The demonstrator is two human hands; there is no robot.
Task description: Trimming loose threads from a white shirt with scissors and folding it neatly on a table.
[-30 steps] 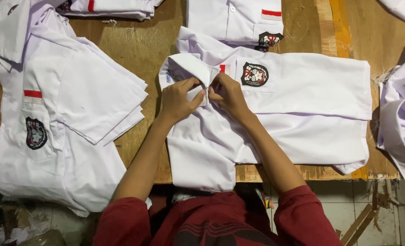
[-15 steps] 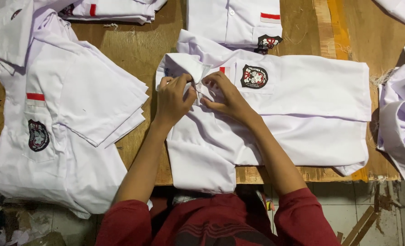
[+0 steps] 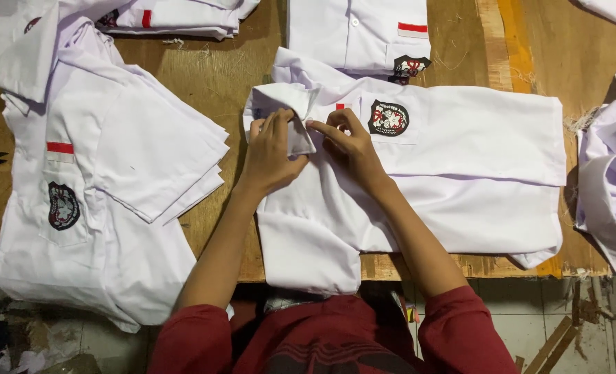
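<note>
1. Landmark: white shirt (image 3: 460, 159) lying flat across the middle of the wooden table (image 3: 211, 76), its lower hem hanging a little over the near table edge
2. Left hand (image 3: 270, 156) rests on this shirt at its collar (image 3: 280, 104); fingers curled narrow, pinching the collar fabric
3. Right hand (image 3: 349, 145) lies just right of the left hand on the same shirt, fingers bent and close together, fingertips pressing the cloth beside the collar; the two hands almost touch
4. Round dark crest patch (image 3: 389, 118) sits on the shirt's chest, just right of the right hand; a small red strip (image 3: 340, 107) shows at the fingertips
5. Left of the landmark shirt: a stack of white shirts (image 3: 100, 208), top one carrying a dark badge and a red strip, overhanging the table edge
6. Beyond the landmark shirt: a folded white shirt (image 3: 356, 34) with a red strip and dark badge, touching its far edge
7. Right of the landmark shirt: crumpled white shirts (image 3: 609, 201) near the table's edge
8. Both forearms come from dark red sleeves (image 3: 197, 339) below the landmark shirt
</note>
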